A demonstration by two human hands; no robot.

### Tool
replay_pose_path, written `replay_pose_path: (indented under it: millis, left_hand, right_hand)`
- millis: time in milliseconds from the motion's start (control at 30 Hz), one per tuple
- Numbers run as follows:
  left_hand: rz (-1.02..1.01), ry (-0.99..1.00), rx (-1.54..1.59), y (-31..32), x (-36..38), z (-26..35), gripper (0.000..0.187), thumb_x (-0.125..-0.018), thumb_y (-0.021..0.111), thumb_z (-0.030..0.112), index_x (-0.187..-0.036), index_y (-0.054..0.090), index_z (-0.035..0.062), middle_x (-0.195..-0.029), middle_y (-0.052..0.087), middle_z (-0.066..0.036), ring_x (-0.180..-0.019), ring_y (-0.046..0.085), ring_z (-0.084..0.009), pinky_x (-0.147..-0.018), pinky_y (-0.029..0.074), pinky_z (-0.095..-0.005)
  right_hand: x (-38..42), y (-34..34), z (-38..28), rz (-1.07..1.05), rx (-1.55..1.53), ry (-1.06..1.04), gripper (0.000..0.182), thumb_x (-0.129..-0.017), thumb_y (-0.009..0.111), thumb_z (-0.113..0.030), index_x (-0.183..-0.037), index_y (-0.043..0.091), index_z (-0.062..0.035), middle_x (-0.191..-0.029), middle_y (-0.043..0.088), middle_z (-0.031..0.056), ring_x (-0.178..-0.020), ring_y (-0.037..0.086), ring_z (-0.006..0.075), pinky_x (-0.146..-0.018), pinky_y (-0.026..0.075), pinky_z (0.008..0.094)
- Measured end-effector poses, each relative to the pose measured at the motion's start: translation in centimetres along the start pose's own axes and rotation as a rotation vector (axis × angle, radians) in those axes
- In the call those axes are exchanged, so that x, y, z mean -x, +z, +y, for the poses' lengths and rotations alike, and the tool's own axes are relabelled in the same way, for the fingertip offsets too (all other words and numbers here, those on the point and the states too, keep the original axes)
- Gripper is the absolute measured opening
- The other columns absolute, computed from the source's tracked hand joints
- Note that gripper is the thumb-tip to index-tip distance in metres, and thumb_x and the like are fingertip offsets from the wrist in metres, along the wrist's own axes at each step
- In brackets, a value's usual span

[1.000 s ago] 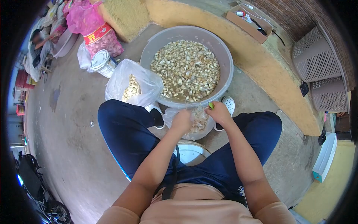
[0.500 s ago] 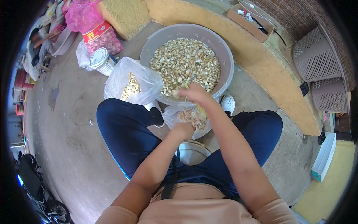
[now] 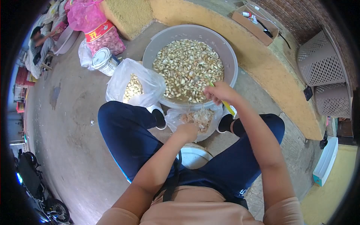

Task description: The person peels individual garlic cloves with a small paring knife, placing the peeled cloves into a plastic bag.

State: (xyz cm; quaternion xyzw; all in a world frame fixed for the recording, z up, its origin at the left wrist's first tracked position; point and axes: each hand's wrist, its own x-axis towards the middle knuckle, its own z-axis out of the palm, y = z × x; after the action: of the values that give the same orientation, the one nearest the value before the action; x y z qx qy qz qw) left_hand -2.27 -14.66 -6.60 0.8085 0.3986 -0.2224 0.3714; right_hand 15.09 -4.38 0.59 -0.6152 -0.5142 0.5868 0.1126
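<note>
My right hand (image 3: pixel 221 92) is closed around a slim yellow-green knife (image 3: pixel 228 108), held beside the near right rim of a big grey basin (image 3: pixel 149 52). Unpeeled garlic cloves (image 3: pixel 187 67) lie in water in the basin. My left hand (image 3: pixel 187 132) is closed, knuckles up, at the near side of a clear plastic bag (image 3: pixel 173 117) of papery garlic skins (image 3: pixel 200 118); I cannot tell what its fingers hold. Left of the basin, a white plastic bag (image 3: pixel 149 80) stands with its mouth open, peeled cloves (image 3: pixel 133 89) inside.
A white bucket (image 3: pixel 195 157) stands between my legs. At the upper left are a labelled tin (image 3: pixel 107 63), a pink net sack (image 3: pixel 107 43) and a seated person (image 3: pixel 41 43). A yellow ledge (image 3: pixel 277 82) borders the right, with a cardboard box (image 3: pixel 251 28) on top.
My right hand has swung right, from above the skins and the basin's near edge to the basin's right side, with the knife. My left hand stays almost in place.
</note>
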Motion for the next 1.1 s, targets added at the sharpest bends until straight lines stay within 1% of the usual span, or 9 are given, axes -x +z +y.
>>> replay_pose_path:
  millis: [33,133,233,333,467,733,867,1000,1100]
  left_hand:
    - [0.027,-0.006,0.025,-0.4,0.3,0.3,0.026,-0.074,0.047,0.012,-0.096,0.06,0.0049,-0.098,0.06,-0.015,-0.091,0.058,-0.03,-0.075,0.047,-0.0407]
    - [0.089,-0.02,0.073,-0.5,0.1,0.3,0.024,-0.074,0.047,0.01,-0.091,0.062,0.0026,-0.098,0.06,-0.015,-0.092,0.058,-0.0297,-0.074,0.047,-0.0403]
    - [0.107,-0.041,0.107,-0.7,-0.2,0.3,0.025,-0.073,0.049,0.012,-0.093,0.062,0.0028,-0.098,0.06,-0.016,-0.092,0.058,-0.0299,-0.074,0.047,-0.0405]
    - [0.107,-0.068,0.145,-1.9,0.3,0.7,0.026,-0.073,0.052,0.016,-0.094,0.061,0.0034,-0.097,0.06,-0.016,-0.091,0.058,-0.0302,-0.075,0.047,-0.0411]
    - [0.147,-0.102,0.187,-1.7,-1.2,-0.4,0.03,-0.078,0.051,0.027,-0.098,0.058,0.0062,-0.098,0.059,-0.016,-0.089,0.057,-0.0316,-0.077,0.044,-0.0405]
    - [0.474,-0.156,0.572,-4.7,-10.5,-6.9,0.024,-0.076,0.055,0.021,-0.094,0.061,0.0049,-0.091,0.063,-0.012,-0.085,0.059,-0.0248,-0.076,0.045,-0.0326]
    - [0.543,-0.224,0.695,-3.3,-16.0,-9.5,0.022,-0.074,0.054,0.023,-0.086,0.063,0.0062,-0.081,0.063,-0.014,-0.077,0.059,-0.0298,-0.07,0.046,-0.0353]
    - [0.605,-0.199,0.757,-0.2,-21.7,-11.6,0.025,-0.074,0.052,0.022,-0.091,0.063,0.0066,-0.086,0.062,-0.016,-0.082,0.059,-0.0295,-0.073,0.045,-0.036]
    - [0.512,-0.263,0.712,2.9,-27.5,-14.7,0.028,-0.072,0.053,0.021,-0.094,0.061,0.0047,-0.091,0.061,-0.018,-0.086,0.058,-0.0316,-0.075,0.045,-0.0374]
  right_hand:
    - [0.6,-0.6,0.5,-0.036,0.101,0.06,0.03,-0.082,0.051,-0.029,-0.087,0.061,-0.0015,-0.071,0.061,0.0081,-0.047,0.054,0.0141,-0.038,0.042,0.0278]
    - [1.1,-2.6,2.6,-0.108,0.432,0.152,0.035,-0.078,0.051,-0.031,-0.078,0.062,0.0029,-0.073,0.062,0.018,-0.059,0.062,0.0254,-0.051,0.048,0.0364]
    - [1.2,-3.8,5.4,-0.011,0.874,-0.01,0.037,-0.077,0.051,-0.031,-0.084,0.06,0.005,-0.083,0.062,0.022,-0.072,0.062,0.0317,-0.066,0.049,0.0391]
    - [2.0,-3.9,5.1,0.002,0.931,0.073,0.033,-0.074,0.052,-0.026,-0.084,0.061,0.0044,-0.087,0.061,0.0223,-0.082,0.059,0.0354,-0.076,0.046,0.0402]
    - [0.8,-3.9,6.1,-0.038,0.867,-0.003,0.03,-0.071,0.054,-0.022,-0.085,0.06,0.0031,-0.084,0.06,0.0222,-0.08,0.059,0.0347,-0.073,0.046,0.0408]
    - [0.5,-5.3,4.3,-0.112,0.844,-0.069,0.025,-0.069,0.055,-0.017,-0.083,0.061,0.0025,-0.086,0.061,0.022,-0.082,0.059,0.0346,-0.073,0.046,0.0403]
    - [0.4,-5.6,2.9,-0.082,0.831,-0.085,0.024,-0.068,0.056,-0.016,-0.082,0.06,0.0018,-0.084,0.061,0.0207,-0.081,0.059,0.0344,-0.071,0.046,0.0403]
    - [0.1,-5.3,2.0,-0.085,0.748,-0.18,0.02,-0.068,0.055,-0.014,-0.081,0.059,0.0005,-0.08,0.06,0.0194,-0.077,0.059,0.0344,-0.069,0.047,0.041]
    - [-0.5,-5.0,1.8,-0.115,0.738,-0.187,0.022,-0.072,0.056,-0.016,-0.086,0.055,0.0003,-0.079,0.06,0.0198,-0.077,0.058,0.035,-0.069,0.046,0.0423]
